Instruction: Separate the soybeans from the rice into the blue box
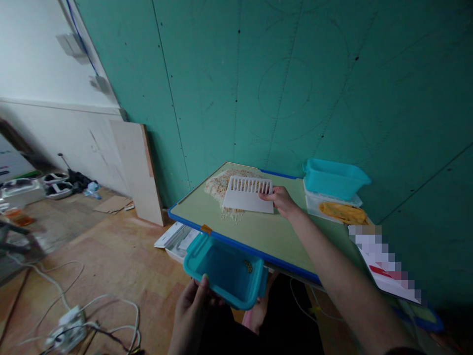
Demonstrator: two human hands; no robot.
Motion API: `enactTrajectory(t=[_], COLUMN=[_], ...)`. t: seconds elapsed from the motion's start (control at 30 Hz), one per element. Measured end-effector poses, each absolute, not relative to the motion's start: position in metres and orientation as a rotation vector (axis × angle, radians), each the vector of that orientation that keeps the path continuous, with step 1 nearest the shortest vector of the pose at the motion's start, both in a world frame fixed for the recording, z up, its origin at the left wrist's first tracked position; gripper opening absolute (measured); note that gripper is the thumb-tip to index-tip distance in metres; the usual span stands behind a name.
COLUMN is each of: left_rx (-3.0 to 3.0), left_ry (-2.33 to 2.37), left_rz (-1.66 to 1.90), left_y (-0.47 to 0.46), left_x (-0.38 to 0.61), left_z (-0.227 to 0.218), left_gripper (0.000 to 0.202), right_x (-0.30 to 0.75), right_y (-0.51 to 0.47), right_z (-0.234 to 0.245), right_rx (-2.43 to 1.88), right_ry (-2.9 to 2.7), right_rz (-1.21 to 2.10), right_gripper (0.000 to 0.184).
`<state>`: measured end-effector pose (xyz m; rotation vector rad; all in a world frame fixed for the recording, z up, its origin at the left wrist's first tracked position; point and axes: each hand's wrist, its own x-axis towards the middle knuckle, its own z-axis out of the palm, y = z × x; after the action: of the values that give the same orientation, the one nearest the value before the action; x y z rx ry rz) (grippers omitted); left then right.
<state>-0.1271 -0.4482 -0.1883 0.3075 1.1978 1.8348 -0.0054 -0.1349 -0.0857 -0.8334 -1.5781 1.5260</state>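
My right hand is closed on the right end of a white slotted plastic board, tilted over the table. Behind and under the board lies a spread heap of pale grains mixed with orange and brown bits; some loose grains lie in front of it. My left hand grips the near rim of a teal plastic container, thumb over the edge, below the table's front edge. A small yellowish-brown patterned clump sits at the container's right inner side. The left fingers under the rim are mostly hidden.
The pale green table has a blue edge and stands against a green wall. At its right are a light-blue basket on a clear box, a yellow cloth and a white-and-red sheet. Cables and a power strip lie on the floor.
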Motion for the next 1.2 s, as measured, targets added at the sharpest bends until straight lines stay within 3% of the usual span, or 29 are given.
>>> enactTrajectory(t=[1.2], left_rx=[0.321], left_ry=[1.209], left_rz=[1.825], left_y=[-0.448], left_x=[-0.125], left_z=[-0.184], left_gripper=[0.038], right_x=[0.009], right_y=[-0.128], right_z=[-0.084], right_rx=[-0.884], right_ry=[-1.476], right_rz=[1.724], right_gripper=[0.035])
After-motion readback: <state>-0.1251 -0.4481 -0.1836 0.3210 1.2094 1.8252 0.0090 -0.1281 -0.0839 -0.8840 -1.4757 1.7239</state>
